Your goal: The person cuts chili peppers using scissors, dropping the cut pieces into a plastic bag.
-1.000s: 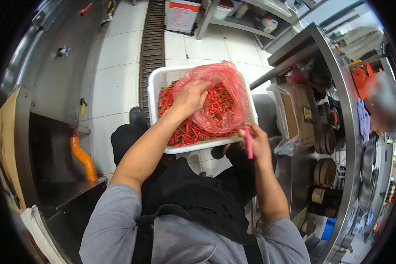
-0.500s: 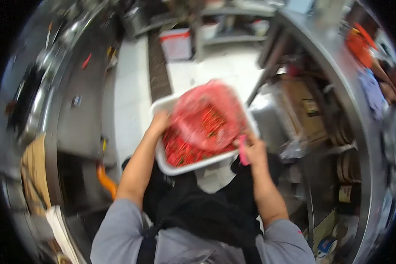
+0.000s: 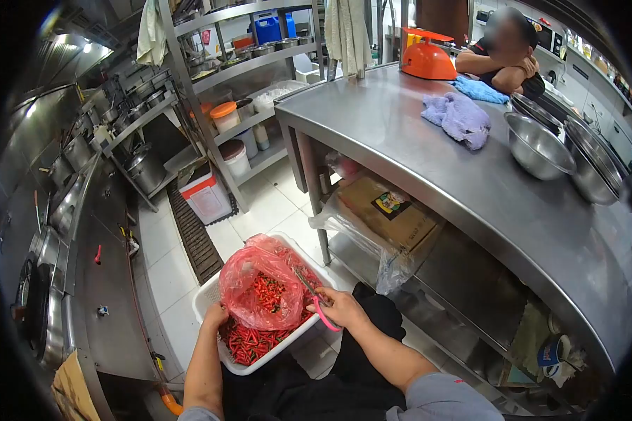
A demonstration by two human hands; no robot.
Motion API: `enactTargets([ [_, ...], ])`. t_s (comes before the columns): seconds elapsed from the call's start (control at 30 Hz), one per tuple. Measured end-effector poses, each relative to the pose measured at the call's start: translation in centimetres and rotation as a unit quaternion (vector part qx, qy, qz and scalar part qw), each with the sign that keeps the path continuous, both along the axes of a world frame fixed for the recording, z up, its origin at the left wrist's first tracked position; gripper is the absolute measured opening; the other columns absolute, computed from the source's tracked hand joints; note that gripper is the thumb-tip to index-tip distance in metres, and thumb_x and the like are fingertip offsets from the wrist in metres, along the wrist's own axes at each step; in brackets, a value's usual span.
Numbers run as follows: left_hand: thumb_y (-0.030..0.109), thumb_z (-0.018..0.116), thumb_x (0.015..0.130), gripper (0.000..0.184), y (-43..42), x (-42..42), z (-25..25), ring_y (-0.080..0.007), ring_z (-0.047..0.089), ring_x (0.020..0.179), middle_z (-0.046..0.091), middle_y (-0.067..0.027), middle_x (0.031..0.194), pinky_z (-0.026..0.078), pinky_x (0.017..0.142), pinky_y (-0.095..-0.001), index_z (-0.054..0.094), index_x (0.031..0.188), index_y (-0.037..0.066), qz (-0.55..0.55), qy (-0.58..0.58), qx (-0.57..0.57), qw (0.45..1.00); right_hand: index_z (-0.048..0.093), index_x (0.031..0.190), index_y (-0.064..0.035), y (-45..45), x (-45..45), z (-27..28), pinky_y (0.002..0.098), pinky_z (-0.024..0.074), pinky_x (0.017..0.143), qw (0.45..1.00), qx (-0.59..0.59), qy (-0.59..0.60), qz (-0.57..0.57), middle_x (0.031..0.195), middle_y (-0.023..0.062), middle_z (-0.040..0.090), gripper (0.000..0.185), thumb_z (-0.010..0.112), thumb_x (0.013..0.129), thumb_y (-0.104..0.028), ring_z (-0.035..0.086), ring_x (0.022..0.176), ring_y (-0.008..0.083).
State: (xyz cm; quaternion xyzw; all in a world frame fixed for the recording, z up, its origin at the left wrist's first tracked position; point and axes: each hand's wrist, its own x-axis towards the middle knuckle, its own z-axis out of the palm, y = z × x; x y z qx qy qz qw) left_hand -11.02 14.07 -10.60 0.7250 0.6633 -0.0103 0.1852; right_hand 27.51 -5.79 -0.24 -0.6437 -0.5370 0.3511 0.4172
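Observation:
A white plastic basket sits low in front of me, between my knees. Red chilies fill its near part. On top of them lies a crumpled, see-through red plastic bag, its mouth open on more chilies with green stems. My left hand is curled at the left edge of the bag, inside the basket rim; its fingertips are partly hidden. In my right hand are scissors with pink handles, their blades pointing up and left over the bag's right side.
A steel table stands to the right, bearing an orange scale, a purple cloth and metal bowls. A person leans at its far side. Beneath is a cardboard box. Steel counters run along the left.
My view has swung up and to the right, showing more table and the person. The basket now appears lower and further left. The right hand still has the scissors.

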Motion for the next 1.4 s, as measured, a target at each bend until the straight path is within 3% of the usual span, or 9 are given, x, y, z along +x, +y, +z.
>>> enactTargets([
  [0.2,0.041,0.048,0.088,0.044,-0.1,0.2,-1.2,-0.0446,0.06,0.102,0.064,-0.0277,0.107,0.048,0.089,-0.0494,0.065,0.112,0.008,-0.009,-0.031,-0.004,0.999,0.064,0.117,-0.0035,-1.1,-0.3,0.5,0.0335,0.0496,0.07,1.0,-0.009,-0.023,0.001,0.077,0.0148,0.064,0.067,0.077,0.072,-0.051,0.063,0.071,0.0238],
  [0.27,0.044,0.045,0.089,0.049,0.7,-0.8,-3.4,-0.0455,0.059,0.104,0.062,-0.0285,0.11,0.047,0.091,-0.0499,0.059,0.122,0.011,-0.009,-0.053,-0.009,0.999,0.064,0.115,-0.0068,-1.5,-0.5,0.9,0.0424,0.0501,0.071,0.999,0.016,-0.035,0.002,0.079,0.0212,0.066,0.061,0.074,0.074,-0.051,0.066,0.079,0.0374],
  [0.37,0.045,0.046,0.089,0.053,0.3,-0.4,-2.4,-0.0459,0.058,0.106,0.061,-0.0286,0.113,0.046,0.092,-0.0494,0.053,0.128,0.01,-0.009,-0.033,-0.012,0.999,0.063,0.115,-0.0074,-1.7,-0.5,1.3,0.0441,0.0505,0.073,0.998,0.007,-0.06,0.013,0.081,0.0216,0.066,0.059,0.073,0.075,-0.051,0.066,0.082,0.0393],
  [0.47,0.046,0.046,0.089,0.054,-0.5,0.3,-1.4,-0.0459,0.057,0.108,0.061,-0.0285,0.114,0.046,0.094,-0.0481,0.056,0.125,0.007,-0.006,-0.089,0.01,0.996,0.063,0.115,-0.0072,-1.8,-0.6,1.1,0.0444,0.0501,0.073,0.997,0.005,-0.08,0.017,0.08,0.0214,0.066,0.059,0.072,0.076,-0.05,0.066,0.081,0.0393],
  [0.7,0.043,0.05,0.086,0.05,-1.1,0.4,-0.3,-0.0432,0.058,0.109,0.061,-0.0276,0.114,0.046,0.094,-0.0462,0.061,0.118,0.006,-0.028,-0.064,-0.003,0.998,0.062,0.116,-0.0073,-1.7,-0.5,0.4,0.0448,0.0494,0.074,0.997,0.016,-0.079,0.013,0.079,0.0207,0.066,0.06,0.071,0.077,-0.051,0.065,0.082,0.0389],
  [0.8,0.04,0.054,0.084,0.047,-1.3,0.6,0.4,-0.0412,0.059,0.108,0.063,-0.0258,0.113,0.047,0.093,-0.0459,0.063,0.116,0.007,-0.009,-0.063,-0.004,0.998,0.062,0.116,-0.0072,-1.6,-0.4,0.2,0.0448,0.0494,0.074,0.996,0.013,-0.08,0.021,0.081,0.021,0.066,0.06,0.071,0.076,-0.052,0.065,0.082,0.0389],
  [0.97,0.026,0.062,0.079,0.04,-2.2,0.5,1.5,-0.0402,0.061,0.105,0.065,-0.0233,0.109,0.048,0.09,-0.0457,0.062,0.115,0.008,0.02,-0.069,0.012,0.997,0.064,0.115,-0.0065,-1.4,-0.6,-0.3,0.0404,0.0492,0.068,0.996,0.036,-0.077,0.013,0.074,0.0202,0.064,0.062,0.073,0.075,-0.053,0.064,0.071,0.036],
  [1.2,0.022,0.065,0.077,0.043,-3.3,1.3,1.3,-0.0393,0.062,0.102,0.066,-0.0229,0.107,0.05,0.087,-0.0454,0.061,0.117,0.007,0.023,-0.068,0.034,0.997,0.064,0.114,-0.0053,-1.4,-0.6,0.2,0.0404,0.0493,0.067,0.997,0.037,-0.068,0.022,0.075,0.0206,0.064,0.06,0.074,0.075,-0.05,0.065,0.072,0.0359],
  [1.4,0.019,0.066,0.076,0.032,-5.4,0.9,2.6,-0.0387,0.065,0.093,0.068,-0.0216,0.096,0.051,0.083,-0.0451,0.066,0.105,0.004,0.025,-0.09,0.059,0.994,0.064,0.113,-0.0058,-1.7,-0.6,-0.6,0.0403,0.0499,0.069,0.997,0.05,-0.064,0.001,0.076,0.0207,0.064,0.059,0.074,0.075,-0.05,0.066,0.074,0.0356],
])
